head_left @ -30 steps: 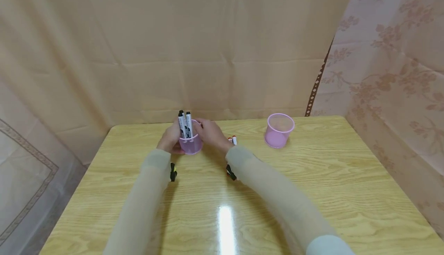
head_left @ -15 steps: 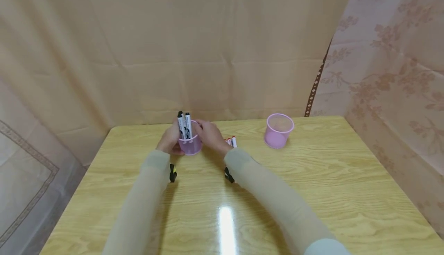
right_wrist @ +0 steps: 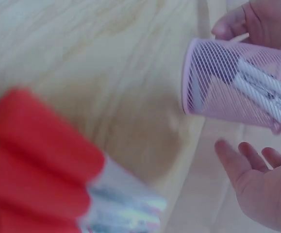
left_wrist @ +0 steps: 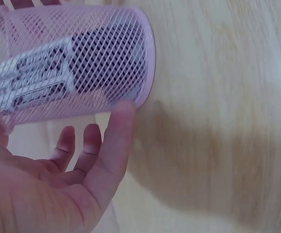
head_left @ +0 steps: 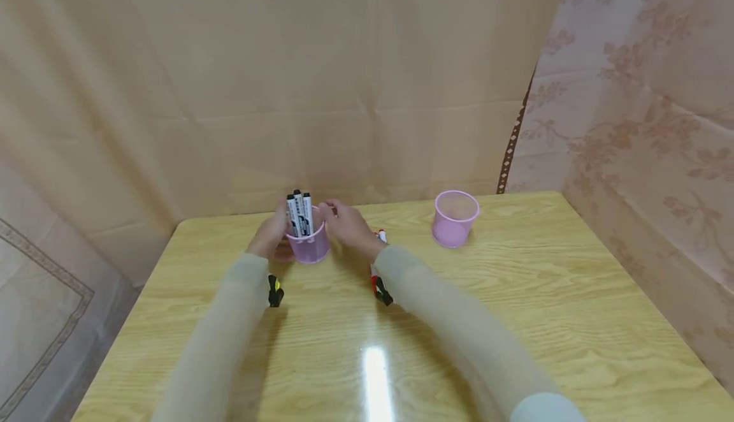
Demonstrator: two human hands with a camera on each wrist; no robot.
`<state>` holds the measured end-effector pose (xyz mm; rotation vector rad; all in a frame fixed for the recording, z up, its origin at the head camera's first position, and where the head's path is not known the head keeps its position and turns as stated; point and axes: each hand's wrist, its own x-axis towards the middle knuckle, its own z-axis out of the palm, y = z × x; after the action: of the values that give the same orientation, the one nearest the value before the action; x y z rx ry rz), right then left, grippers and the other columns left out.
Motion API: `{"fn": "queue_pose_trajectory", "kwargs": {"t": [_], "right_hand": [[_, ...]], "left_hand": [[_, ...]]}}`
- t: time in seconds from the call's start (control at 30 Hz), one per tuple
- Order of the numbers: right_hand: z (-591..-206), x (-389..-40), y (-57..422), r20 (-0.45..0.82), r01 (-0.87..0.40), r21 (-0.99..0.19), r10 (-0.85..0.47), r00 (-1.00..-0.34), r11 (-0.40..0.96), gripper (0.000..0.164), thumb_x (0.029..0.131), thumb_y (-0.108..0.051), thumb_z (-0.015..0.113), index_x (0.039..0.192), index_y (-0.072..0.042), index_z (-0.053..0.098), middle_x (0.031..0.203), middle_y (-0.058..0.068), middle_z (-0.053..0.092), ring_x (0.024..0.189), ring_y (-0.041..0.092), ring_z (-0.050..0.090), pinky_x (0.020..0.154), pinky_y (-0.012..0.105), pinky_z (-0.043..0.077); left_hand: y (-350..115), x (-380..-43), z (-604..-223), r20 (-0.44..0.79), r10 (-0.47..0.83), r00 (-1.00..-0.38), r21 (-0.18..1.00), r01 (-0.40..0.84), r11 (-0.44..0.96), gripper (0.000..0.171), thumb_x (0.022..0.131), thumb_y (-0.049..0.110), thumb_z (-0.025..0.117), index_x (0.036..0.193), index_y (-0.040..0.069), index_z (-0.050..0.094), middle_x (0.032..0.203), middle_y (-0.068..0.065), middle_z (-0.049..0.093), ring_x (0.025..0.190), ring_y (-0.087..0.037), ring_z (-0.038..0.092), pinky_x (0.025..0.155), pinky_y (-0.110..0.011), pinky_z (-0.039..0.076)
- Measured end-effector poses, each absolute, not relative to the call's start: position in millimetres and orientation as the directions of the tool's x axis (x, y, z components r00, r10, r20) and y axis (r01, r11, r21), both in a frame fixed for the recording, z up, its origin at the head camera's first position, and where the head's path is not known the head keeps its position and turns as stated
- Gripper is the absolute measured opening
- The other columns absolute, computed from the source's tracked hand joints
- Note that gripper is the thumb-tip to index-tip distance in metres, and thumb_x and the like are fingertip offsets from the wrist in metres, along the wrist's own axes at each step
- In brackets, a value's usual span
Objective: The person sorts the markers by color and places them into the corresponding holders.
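- My left hand (head_left: 269, 234) and right hand (head_left: 346, 224) flanked the pink mesh cup (head_left: 310, 250), near the far edge of the table (head_left: 545, 282), presumably to steady it.
- My left fingers were apart, one tip against its base; my right fingers were apart too, though I couldn't tell whether that thumb touched the rim.
- The white markers (head_left: 300, 218) leaned together inside, probably because the cup outsized their bundle.
- My head view caught their short black ends; my left wrist's showed long dark caps near the base.
- My right wrist's showed red-capped markers (right_wrist: 43, 131) that my right sleeve (head_left: 436, 307) partly hid from above.
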<state>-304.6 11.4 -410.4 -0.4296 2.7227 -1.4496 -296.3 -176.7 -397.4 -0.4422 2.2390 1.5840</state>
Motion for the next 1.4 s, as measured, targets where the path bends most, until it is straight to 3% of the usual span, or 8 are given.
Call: {"fn": "queue_pose_trajectory", "kwargs": {"t": [0.2,0.5,0.7,0.83,1.1,1.2,1.27,1.4], "right_hand": [[-392.0,-310.1,33.6,0.133,-0.293,-0.787,-0.314,-0.94,0.542,0.051,0.11,-0.038,0.044,0.147,-0.004,0.049,0.141,0.012,0.058,0.13,0.029,0.054,0.109,0.042,0.044],[-363.8,-317.9,80.4,0.186,-0.382,-0.704,-0.365,-0.912,0.598,0.048,0.109,-0.037,0.047,0.146,-0.007,0.05,0.147,0.012,0.054,0.13,0.03,0.053,0.111,0.045,0.041],[-345.1,-326.1,122.3,0.218,-0.398,-0.65,-0.343,-0.914,0.647,0.051,0.108,-0.037,0.047,0.148,-0.005,0.049,0.149,0.013,0.052,0.112,0.033,0.059,0.107,0.046,0.043],[-337.9,-331.6,153.5,0.228,-0.381,-0.633,-0.308,-0.924,0.674,0.052,0.108,-0.037,0.047,0.147,-0.002,0.049,0.151,0.015,0.048,0.131,0.033,0.05,0.113,0.048,0.036],[-340.6,-344.8,208.1,0.229,-0.323,-0.618,-0.229,-0.946,0.717,0.054,0.109,-0.035,0.045,0.148,0.002,0.045,0.152,0.021,0.045,0.136,0.04,0.045,0.113,0.054,0.035],[-344.2,-344.2,224.6,0.181,-0.268,-0.648,-0.198,-0.963,0.713,0.056,0.109,-0.04,0.042,0.15,-0.002,0.043,0.155,0.02,0.042,0.138,0.042,0.042,0.114,0.057,0.032],[-348.3,-343.4,234.4,0.149,-0.23,-0.664,-0.176,-0.973,0.712,0.058,0.109,-0.043,0.04,0.152,-0.004,0.041,0.156,0.019,0.04,0.139,0.042,0.041,0.114,0.059,0.031],[-359.0,-344.5,247.6,0.134,-0.205,-0.681,-0.155,-0.979,0.703,0.057,0.109,-0.041,0.04,0.15,-0.002,0.042,0.152,0.022,0.044,0.137,0.043,0.043,0.114,0.06,0.031]], "left_hand": [[-192.3,-297.9,-375.9,-0.396,-0.114,-0.911,0.812,-0.406,0.419,0.107,0.091,0.084,0.013,0.157,0.001,0.026,0.151,-0.029,0.035,0.128,-0.048,0.044,0.099,-0.055,0.05],[-199.9,-296.0,-329.7,-0.254,-0.1,-0.962,0.683,-0.252,0.686,0.106,0.093,0.081,0.011,0.16,0.0,0.016,0.157,-0.031,0.029,0.133,-0.048,0.04,0.1,-0.056,0.049],[-196.8,-295.9,-298.6,-0.207,-0.068,-0.976,0.651,-0.189,0.735,0.1,0.096,0.077,0.015,0.159,-0.002,0.018,0.16,-0.029,0.025,0.138,-0.049,0.037,0.103,-0.058,0.045],[-191.3,-295.4,-283.8,-0.201,-0.04,-0.979,0.643,-0.163,0.748,0.094,0.1,0.072,0.016,0.159,-0.001,0.017,0.161,-0.029,0.023,0.14,-0.048,0.034,0.104,-0.058,0.044],[-158.2,-292.2,-268.3,-0.242,0.009,-0.97,0.719,-0.172,0.673,0.078,0.105,0.059,0.033,0.16,0.004,0.022,0.161,-0.021,0.028,0.141,-0.041,0.035,0.105,-0.058,0.044],[-142.1,-293.6,-270.0,-0.236,0.045,-0.971,0.754,-0.154,0.639,0.067,0.106,0.05,0.038,0.154,0.004,0.032,0.152,-0.019,0.039,0.13,-0.036,0.043,0.103,-0.056,0.046],[-131.9,-295.7,-274.6,-0.229,0.079,-0.97,0.766,-0.13,0.629,0.051,0.106,0.044,0.04,0.135,0.003,0.047,0.134,-0.017,0.047,0.113,-0.031,0.049,0.099,-0.054,0.048],[-114.3,-299.0,-285.8,-0.251,0.142,-0.957,0.768,-0.108,0.632,0.036,0.107,0.039,0.042,0.111,0.004,0.049,0.119,-0.013,0.046,0.1,-0.03,0.05,0.097,-0.054,0.05]]}}
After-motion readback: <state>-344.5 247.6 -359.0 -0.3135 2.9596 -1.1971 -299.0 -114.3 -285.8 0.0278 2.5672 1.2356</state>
